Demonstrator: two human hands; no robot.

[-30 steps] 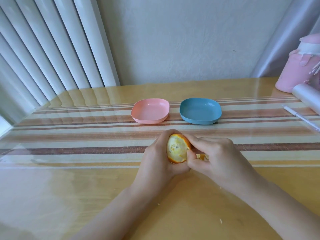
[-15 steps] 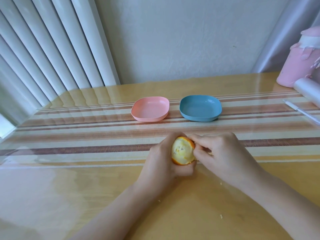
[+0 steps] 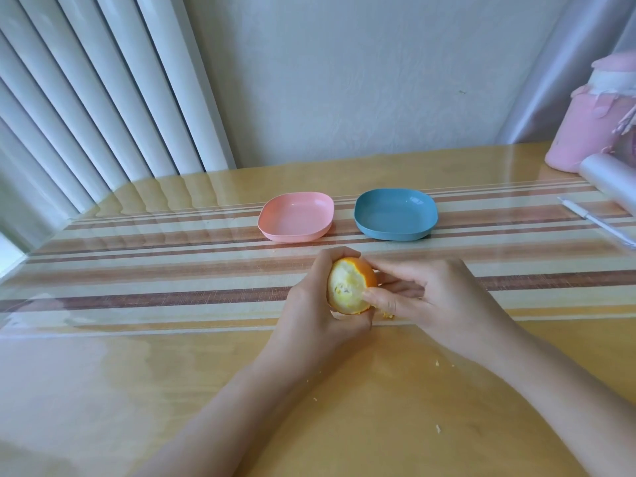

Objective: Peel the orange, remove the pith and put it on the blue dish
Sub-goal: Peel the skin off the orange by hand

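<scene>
Since the earlier frames the right thumb has crept onto the lower edge of the bared patch, and the fruit has turned slightly in the left palm; both dishes sit where they were.

Head view: the left hand (image 3: 309,311) cups the orange (image 3: 351,285) just above the bench (image 3: 172,373), its fingers (image 3: 339,258) curled round the far side. The right hand (image 3: 437,301) meets it from the right, forefinger laid over the top rind and thumb tip dug in at the torn rim, pinching the rind between them. A pale, pithy oval faces the camera; orange rind rings it, so I judge the peeling only begun. The blue dish (image 3: 395,215) stands empty beyond the hands, with the pink dish (image 3: 296,216) just beside it on the left. Small crumbs of peel (image 3: 437,427) dot the bench near the forearms.

To do this step well, push the thumb under the rind rather than into the flesh, lift a broad flap, and rotate the fruit with the left hand so that each tear carries on from the last.
</scene>
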